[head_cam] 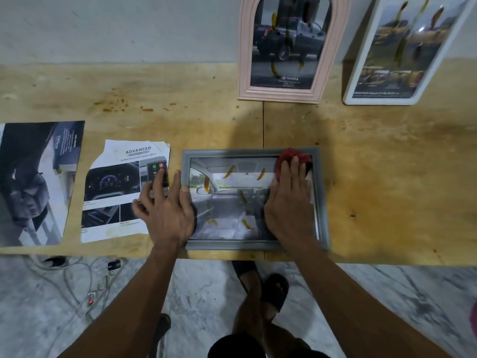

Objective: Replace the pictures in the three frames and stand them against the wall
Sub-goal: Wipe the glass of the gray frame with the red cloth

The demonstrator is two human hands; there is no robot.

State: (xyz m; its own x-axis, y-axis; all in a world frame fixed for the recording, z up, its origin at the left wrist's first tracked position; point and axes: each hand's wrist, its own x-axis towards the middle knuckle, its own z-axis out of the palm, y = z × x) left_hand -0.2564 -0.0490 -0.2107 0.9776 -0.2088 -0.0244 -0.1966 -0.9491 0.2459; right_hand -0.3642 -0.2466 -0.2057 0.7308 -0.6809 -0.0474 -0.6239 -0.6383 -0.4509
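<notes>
Two loose printed sheets (38, 182) lie flat on the wooden table (387, 164) (one torn-edged). The left hand (167, 210) presses spread fingers on the grey frame (255, 245), which holds a car-interior picture. The right hand (290, 202) presses a red cloth (293, 155) flat on its glass. Behind, an arched pink frame (281, 95) and a white frame (361, 73) lean on the wall.

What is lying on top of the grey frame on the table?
On the grey frame lie a red cloth under the right hand, which presses it to the glass, and part of the left hand at the left edge. The glass beneath both is hidden.
</notes>
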